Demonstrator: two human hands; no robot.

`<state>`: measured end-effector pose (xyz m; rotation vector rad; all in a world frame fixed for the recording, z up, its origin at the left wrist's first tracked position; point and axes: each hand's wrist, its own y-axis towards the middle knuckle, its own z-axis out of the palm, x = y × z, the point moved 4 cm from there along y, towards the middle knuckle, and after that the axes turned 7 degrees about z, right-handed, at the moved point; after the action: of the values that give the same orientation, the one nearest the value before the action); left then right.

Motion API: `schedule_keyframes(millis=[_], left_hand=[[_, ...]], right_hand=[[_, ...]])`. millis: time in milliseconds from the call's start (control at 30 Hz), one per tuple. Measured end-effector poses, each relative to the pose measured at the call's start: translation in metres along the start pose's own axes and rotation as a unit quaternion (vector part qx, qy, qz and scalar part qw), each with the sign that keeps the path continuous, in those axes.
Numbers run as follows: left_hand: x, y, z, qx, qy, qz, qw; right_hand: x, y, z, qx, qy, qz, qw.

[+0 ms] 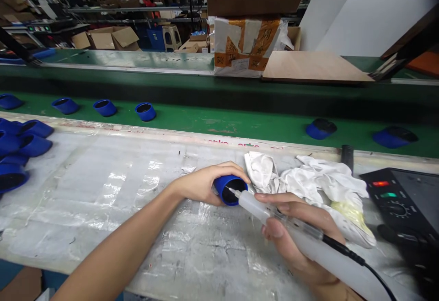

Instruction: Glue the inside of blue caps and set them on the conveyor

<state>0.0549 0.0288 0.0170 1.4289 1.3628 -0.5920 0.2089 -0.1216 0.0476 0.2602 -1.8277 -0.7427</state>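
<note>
The left hand (202,184) curls its fingers (233,169) around a blue cup (222,190). Just right of them, the needle tip (234,192) of a white dispenser (254,207) is at the cup's opening; the right hand (295,232) has its fingers closed around the dispenser.

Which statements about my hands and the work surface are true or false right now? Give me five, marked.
1. The left hand holds a blue piece. True.
2. The right hand holds a pale tool with a black cable. True.
3. The tool's tip is far from the held piece. False: it is at that piece's opening.
4. White cloth lies right of the held piece. True.
5. Every loose blue piece is on the green strip. False: a cluster sits on the worktable at far left.
</note>
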Motion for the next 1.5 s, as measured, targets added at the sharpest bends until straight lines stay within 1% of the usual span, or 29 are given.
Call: schedule_keyframes(millis=[133,233,433,567,867,1067,1233,1400,1500], left_hand=[[0.002,-0.001,0.0,0.007,-0.017,-0.014,1.0],[0.002,-0.001,0.0,0.014,-0.02,-0.029,0.999],[-0.002,-0.001,-0.001,0.027,-0.024,-0.037,0.999],[-0.001,-0.002,-0.002,0.026,-0.029,-0.046,0.998],[0.002,-0.002,-0.002,0.018,-0.042,-0.038,0.998],[0.005,-0.003,-0.002,0.016,-0.049,-0.059,0.997],[0.003,-0.003,-0.001,0.022,-0.046,-0.045,0.998],[0.002,-0.002,-0.001,0.029,-0.031,-0.055,0.998],[0.003,-0.001,0.0,0.033,-0.027,-0.06,0.997]], right_hand=[[-0.003,-0.005,-0.005,0.018,-0.003,0.004,1.0],[-0.005,-0.007,-0.007,0.02,0.001,0.009,1.0],[-0.006,-0.005,-0.009,0.0,-0.006,0.008,1.0],[-0.006,-0.005,-0.01,-0.017,-0.003,0.004,1.0],[-0.009,-0.008,-0.016,-0.044,-0.026,0.021,0.998],[-0.006,-0.01,-0.016,-0.063,-0.051,0.013,0.997],[-0.002,-0.011,-0.018,-0.071,-0.065,0.038,0.995],[0.003,-0.006,-0.016,-0.07,-0.111,0.012,0.991],[-0.001,-0.011,-0.017,-0.101,-0.11,0.02,0.989]])
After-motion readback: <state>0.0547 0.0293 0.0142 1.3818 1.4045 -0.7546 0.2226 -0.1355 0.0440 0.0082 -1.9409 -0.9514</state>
